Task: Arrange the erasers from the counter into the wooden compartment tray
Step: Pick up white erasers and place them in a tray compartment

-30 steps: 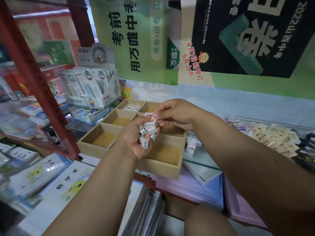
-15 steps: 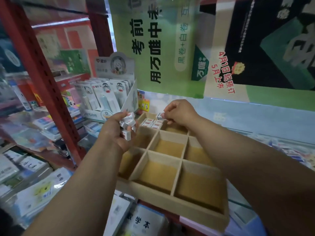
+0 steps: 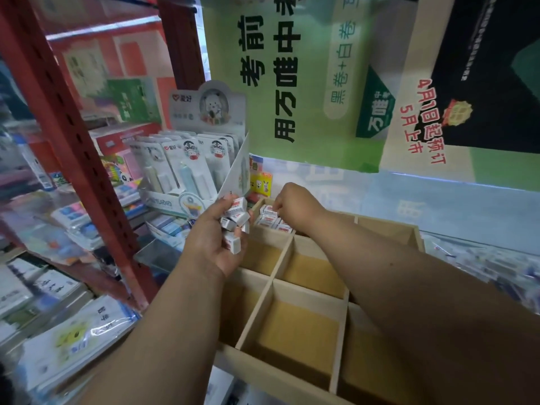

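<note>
The left hand [image 3: 214, 242] was closed around a loose bundle of small white boxed erasers [image 3: 235, 219], held just beside the left edge of the wooden compartment tray [image 3: 309, 290]. The right hand [image 3: 293, 204] reached into the far-left compartment, its fingertips [image 3: 276, 206] pinched on the eraser at the far end [image 3: 269, 211] of the row of erasers in the compartment [image 3: 273, 222]. The remaining visible compartments showed bare wooden floors, and a display box of carded stationery [image 3: 193, 168] stood just beyond the left hand.
</note>
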The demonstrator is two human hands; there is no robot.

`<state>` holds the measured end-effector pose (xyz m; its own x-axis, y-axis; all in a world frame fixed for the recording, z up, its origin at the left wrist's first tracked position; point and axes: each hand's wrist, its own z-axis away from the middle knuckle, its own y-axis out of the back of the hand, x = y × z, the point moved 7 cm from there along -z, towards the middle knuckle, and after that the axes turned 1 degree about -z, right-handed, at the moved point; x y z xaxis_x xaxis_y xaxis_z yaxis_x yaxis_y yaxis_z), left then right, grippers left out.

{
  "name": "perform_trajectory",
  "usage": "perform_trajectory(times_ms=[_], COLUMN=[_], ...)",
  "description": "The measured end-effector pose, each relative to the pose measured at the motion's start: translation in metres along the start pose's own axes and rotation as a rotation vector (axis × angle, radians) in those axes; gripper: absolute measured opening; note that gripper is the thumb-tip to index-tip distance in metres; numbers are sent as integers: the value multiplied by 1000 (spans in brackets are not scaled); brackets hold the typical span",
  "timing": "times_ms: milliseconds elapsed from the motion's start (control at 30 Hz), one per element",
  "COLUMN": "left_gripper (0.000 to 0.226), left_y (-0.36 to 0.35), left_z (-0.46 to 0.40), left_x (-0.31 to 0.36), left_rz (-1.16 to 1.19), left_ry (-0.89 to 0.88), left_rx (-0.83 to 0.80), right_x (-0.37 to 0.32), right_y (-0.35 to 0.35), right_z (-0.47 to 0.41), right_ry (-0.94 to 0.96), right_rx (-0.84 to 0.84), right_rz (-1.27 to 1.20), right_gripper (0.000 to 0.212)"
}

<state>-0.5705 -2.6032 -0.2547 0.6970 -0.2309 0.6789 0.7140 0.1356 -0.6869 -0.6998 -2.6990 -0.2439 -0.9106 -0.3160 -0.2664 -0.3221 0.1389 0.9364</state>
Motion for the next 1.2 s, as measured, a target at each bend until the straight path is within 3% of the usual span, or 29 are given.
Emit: perform_trajectory(times_ms=[200,233,300,367,433,600,767,933,1033,1200], left_gripper=[18,18,19,19,18,20,32,35,27,50], left_y=[-2,-3,-4,-4,-2,-2,-4,-3,0,6], left_z=[1,2,1,0,-2,-3,-4,-4,-3,-1], left_x=[-5,-6,-4,-2,-2,-4,-3,-5,-5,-4], left_rz=[-51,-53,-51,-50,-67,-121,-77,-48,-7,-57], left_ry=[1,2,-1,-7,-23,-27,-21,-9,-17,-64], left_rx=[15,13,6,9,27,5,1,-11,-1,64], right_x=[6,2,-13,-35,-48,-47,9,28,32,39], right_y=[-3,5,26,39,46,53,63,40,31,19], right_z=[2,5,14,27,38,48,44,42,40,32], right_ry=[-24,-25,-3,45,123,159,-80,-160,-194,-300], right_rx=[-115,-76,3,-103,-167,-25,230,165,146,131], right_rz=[150,76,-306,-736,-841,-781,-687,-317,-281,-299], right_gripper=[37,35,24,14,20,16,7,8,7,11])
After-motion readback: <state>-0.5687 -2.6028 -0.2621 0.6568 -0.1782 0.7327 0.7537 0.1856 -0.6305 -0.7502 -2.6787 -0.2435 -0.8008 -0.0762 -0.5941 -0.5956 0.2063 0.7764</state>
